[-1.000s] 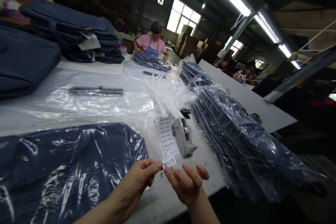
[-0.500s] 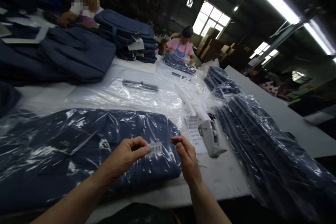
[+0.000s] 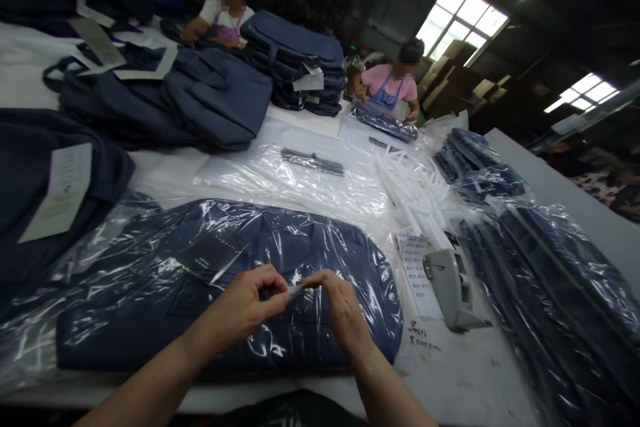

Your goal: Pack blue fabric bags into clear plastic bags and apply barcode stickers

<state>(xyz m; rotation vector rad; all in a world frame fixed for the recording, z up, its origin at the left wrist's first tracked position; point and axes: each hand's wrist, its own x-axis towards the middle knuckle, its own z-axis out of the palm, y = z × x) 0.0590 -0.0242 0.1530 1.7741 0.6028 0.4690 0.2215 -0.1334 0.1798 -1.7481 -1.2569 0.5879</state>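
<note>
Between both hands [image 3: 295, 300], unreadable label [image 3: 296, 291]

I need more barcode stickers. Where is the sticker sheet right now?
In the head view the sticker sheet lies on the white table, right of the bagged navy bag and against the left side of the grey dispenser.

Dim hall, bright windows [image 3: 457, 17] behind; glare on plastic wrap [image 3: 300, 247] (edges warped, faces blurred).
</note>
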